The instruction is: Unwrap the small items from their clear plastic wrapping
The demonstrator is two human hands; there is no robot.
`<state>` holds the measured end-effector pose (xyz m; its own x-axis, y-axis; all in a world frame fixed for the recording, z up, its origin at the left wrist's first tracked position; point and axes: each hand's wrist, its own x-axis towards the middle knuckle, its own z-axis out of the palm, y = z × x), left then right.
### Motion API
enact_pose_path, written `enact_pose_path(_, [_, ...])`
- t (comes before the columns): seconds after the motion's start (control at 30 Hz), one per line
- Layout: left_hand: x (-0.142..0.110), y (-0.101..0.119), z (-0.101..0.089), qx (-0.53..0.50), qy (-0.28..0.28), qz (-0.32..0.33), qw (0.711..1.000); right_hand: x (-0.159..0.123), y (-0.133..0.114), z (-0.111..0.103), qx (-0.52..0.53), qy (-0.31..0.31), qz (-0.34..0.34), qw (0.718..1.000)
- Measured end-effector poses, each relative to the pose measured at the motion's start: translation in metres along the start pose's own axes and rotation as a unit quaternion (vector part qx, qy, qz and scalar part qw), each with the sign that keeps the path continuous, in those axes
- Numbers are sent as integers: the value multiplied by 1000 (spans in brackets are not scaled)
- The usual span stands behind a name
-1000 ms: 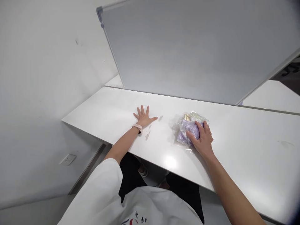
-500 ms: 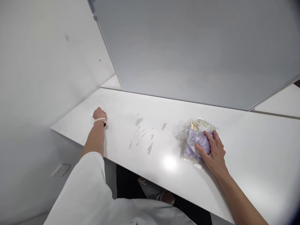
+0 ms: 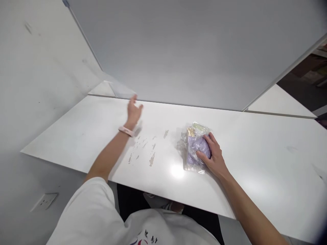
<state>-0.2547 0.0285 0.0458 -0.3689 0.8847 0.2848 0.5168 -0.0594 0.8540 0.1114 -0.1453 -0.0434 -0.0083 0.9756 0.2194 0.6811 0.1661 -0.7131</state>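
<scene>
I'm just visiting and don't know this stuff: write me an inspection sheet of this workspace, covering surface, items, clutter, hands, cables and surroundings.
Surface: white table with patchy greyish marks.
Items: purple packet, with a gold-coloured piece and a pale green piece beside it.
Clutter: crumpled clear plastic around the packet.
Hands: left hand raised, blurred, apparently with see-through film at its fingertips; right hand curved over the packet's side, touching it.
Cables: nothing seen.
Surroundings: white wall with a socket; large grey panel behind the table.

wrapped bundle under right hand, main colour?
Wrapped bundle: mostly light purple, best seen in the head view.
</scene>
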Motion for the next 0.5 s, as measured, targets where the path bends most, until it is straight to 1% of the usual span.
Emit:
enact_pose_path(0.07, [-63, 14, 37, -41, -107, -6, 993, 0, -1, 1, 18, 3, 16, 1000])
enact_pose_path(0.1, [-94, 20, 52, -97, -197, -30, 975, 0, -2, 1, 24, 6, 24, 999])
enact_pose_path(0.13, [-122, 27, 63, -155, -301, -66, 938, 0, -2, 2, 27, 9, 31, 999])
enact_pose_path(0.17, [-146, 33, 73, -200, -380, -97, 898, 0, -2, 3, 28, 12, 34, 999])
enact_pose_path(0.2, [-166, 38, 79, -234, -417, -108, 872, 0, -2, 3, 30, 15, 33, 999])
enact_pose_path(0.23, [-181, 43, 84, -264, -433, -111, 855, 1, -2, 3, 33, 17, 30, 999])
enact_pose_path(0.27, [-192, 47, 87, -288, -431, -105, 849, 1, -2, 3, 40, 18, 29, 999])
enact_pose_path(0.3, [-198, 49, 89, -308, -417, -95, 850, 2, -2, 3, 51, 17, 30, 998])
enact_pose_path(0.4, [-202, 51, 91, -348, -386, -92, 850, 2, -3, 1, 135, 1, 46, 990])
enact_pose_path(0.47, [-202, 50, 90, -355, -389, -96, 845, 1, -6, 0, 212, -17, 53, 976])
enact_pose_path(0.5, [-202, 49, 90, -350, -393, -88, 846, 0, -9, 0, 242, -26, 50, 969])
